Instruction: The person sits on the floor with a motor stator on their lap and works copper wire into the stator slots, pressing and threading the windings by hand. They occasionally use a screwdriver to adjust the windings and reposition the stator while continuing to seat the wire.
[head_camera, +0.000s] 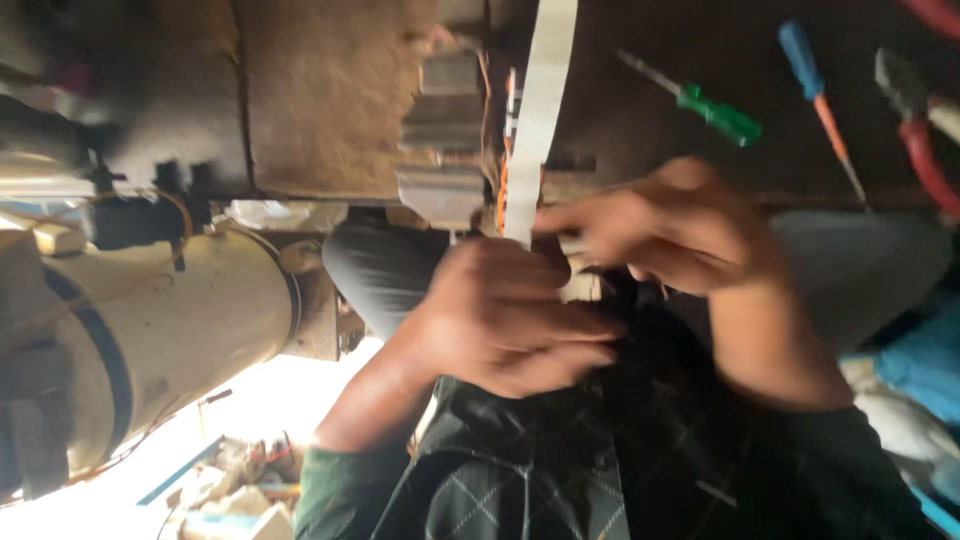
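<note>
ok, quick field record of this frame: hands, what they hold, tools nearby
left hand: closed around a small part, partly hidden, blurred
right hand: fingers pinching at the white strip
white strip: runs up from the hands to the top edge
tools: green-handled screwdriver, blue-handled screwdriver, red-handled pliers
left side: cream cylinder

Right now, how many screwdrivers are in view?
2: a green-handled screwdriver lies top centre-right, and a blue-handled screwdriver lies just right of it. Others may be hidden behind the hands or out of frame.
</note>
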